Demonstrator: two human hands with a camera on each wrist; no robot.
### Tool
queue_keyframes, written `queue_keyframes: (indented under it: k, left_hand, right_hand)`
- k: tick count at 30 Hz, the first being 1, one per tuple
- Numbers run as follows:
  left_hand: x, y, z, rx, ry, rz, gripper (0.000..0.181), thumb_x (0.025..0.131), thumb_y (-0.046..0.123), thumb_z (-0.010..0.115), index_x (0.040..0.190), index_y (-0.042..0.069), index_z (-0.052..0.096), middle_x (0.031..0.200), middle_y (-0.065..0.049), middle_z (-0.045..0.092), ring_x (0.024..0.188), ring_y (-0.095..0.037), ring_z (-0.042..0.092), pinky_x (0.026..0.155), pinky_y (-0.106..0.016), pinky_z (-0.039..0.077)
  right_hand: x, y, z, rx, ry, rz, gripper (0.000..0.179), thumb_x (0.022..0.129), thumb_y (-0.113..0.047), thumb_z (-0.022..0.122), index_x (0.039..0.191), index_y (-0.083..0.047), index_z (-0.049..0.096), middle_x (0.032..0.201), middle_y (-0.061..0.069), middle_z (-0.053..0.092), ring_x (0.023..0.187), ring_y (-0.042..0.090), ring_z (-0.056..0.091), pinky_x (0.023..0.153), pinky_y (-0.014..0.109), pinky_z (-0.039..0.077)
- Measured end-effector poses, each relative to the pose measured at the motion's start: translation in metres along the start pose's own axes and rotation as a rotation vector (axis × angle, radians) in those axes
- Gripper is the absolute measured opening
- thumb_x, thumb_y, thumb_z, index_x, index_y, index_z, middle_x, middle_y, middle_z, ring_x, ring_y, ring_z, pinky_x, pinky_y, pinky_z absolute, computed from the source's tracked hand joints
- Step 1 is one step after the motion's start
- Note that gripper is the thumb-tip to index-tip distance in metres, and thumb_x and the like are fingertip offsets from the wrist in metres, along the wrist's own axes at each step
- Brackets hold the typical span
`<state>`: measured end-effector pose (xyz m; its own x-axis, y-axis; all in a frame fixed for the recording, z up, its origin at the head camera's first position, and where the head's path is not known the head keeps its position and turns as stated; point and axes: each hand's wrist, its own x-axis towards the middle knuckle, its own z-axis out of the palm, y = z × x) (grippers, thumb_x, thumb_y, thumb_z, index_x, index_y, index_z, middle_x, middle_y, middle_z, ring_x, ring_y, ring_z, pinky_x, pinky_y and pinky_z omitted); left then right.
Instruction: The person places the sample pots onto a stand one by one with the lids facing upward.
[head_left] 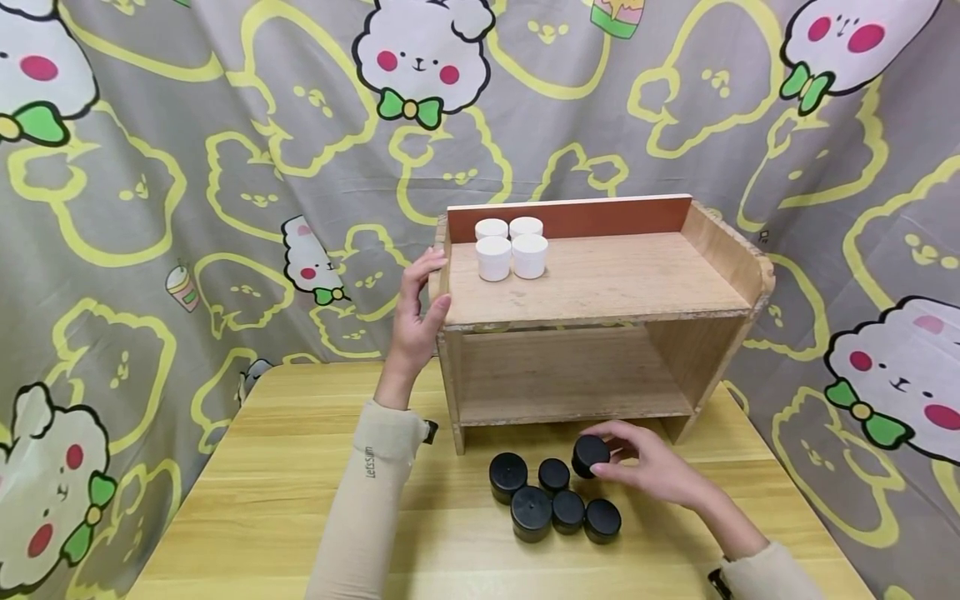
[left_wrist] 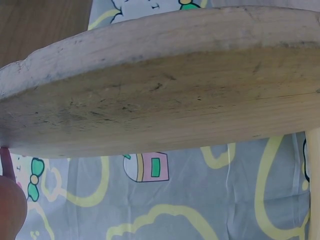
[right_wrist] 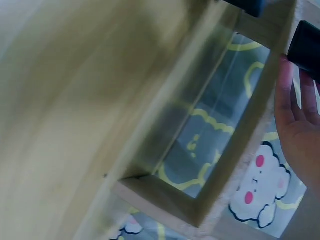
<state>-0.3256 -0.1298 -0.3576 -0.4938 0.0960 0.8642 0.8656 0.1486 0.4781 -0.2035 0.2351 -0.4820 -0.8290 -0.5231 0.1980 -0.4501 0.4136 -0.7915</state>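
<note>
In the head view my left hand holds the left side panel of a two-tier wooden shelf, with the thumb toward the front. That panel fills much of the left wrist view. My right hand pinches a round black jar between thumb and fingers, in front of the shelf's lower tier. The right wrist view shows the black jar at the fingertips. Several more black jars of differing widths stand on the table, left of and below the held one.
Several white lidded jars stand grouped at the left of the top tier. A reddish-brown back board and raised side panels border that tier. The shelf stands on a wood-grain table. A patterned grey curtain hangs behind.
</note>
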Motion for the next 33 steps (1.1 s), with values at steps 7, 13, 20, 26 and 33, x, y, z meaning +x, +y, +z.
queue_keyframes:
  k: [7,13,20,26,33]
  left_hand:
    - [-0.001,0.000,0.001,-0.006,0.004,0.001,0.066,0.102,0.053,0.057,0.137,-0.003,0.050,0.149,-0.023,0.050,0.155,-0.028,0.034,0.125,-0.048,0.032]
    - [-0.001,0.000,0.001,-0.010,0.004,-0.007,0.066,0.102,0.053,0.058,0.137,-0.003,0.050,0.149,-0.023,0.050,0.155,-0.028,0.034,0.125,-0.048,0.032]
    - [-0.001,0.001,0.001,-0.011,0.001,-0.006,0.067,0.102,0.053,0.057,0.137,-0.003,0.050,0.149,-0.022,0.049,0.155,-0.028,0.033,0.126,-0.047,0.031]
    - [-0.001,0.000,0.001,-0.011,0.001,-0.004,0.067,0.102,0.054,0.057,0.137,-0.004,0.050,0.149,-0.022,0.050,0.155,-0.028,0.033,0.126,-0.047,0.031]
    - [-0.001,0.000,0.001,-0.007,0.011,0.012,0.066,0.103,0.053,0.057,0.137,-0.004,0.050,0.148,-0.023,0.050,0.154,-0.028,0.034,0.126,-0.047,0.032]
  right_hand:
    - [0.000,-0.019,-0.008,-0.049,0.048,-0.064,0.043,0.093,-0.022,0.079,0.134,-0.020,0.065,0.114,-0.004,0.073,0.099,0.010,0.068,0.088,0.030,0.059]
    - [0.001,-0.038,-0.016,-0.086,0.064,-0.090,0.044,0.092,-0.021,0.080,0.134,-0.022,0.065,0.112,-0.010,0.071,0.097,0.008,0.068,0.088,0.027,0.059]
    - [0.003,-0.065,-0.027,-0.130,0.085,-0.135,0.043,0.091,-0.020,0.080,0.133,-0.021,0.066,0.108,-0.012,0.069,0.093,0.008,0.067,0.086,0.027,0.058]
    - [0.006,-0.087,-0.037,-0.158,0.087,-0.181,0.044,0.091,-0.017,0.080,0.133,-0.021,0.066,0.107,-0.011,0.068,0.092,0.008,0.067,0.084,0.025,0.058]
    - [0.014,-0.110,-0.054,-0.192,0.081,-0.174,0.045,0.092,-0.019,0.080,0.133,-0.025,0.065,0.106,-0.013,0.067,0.093,0.007,0.066,0.084,0.026,0.060]
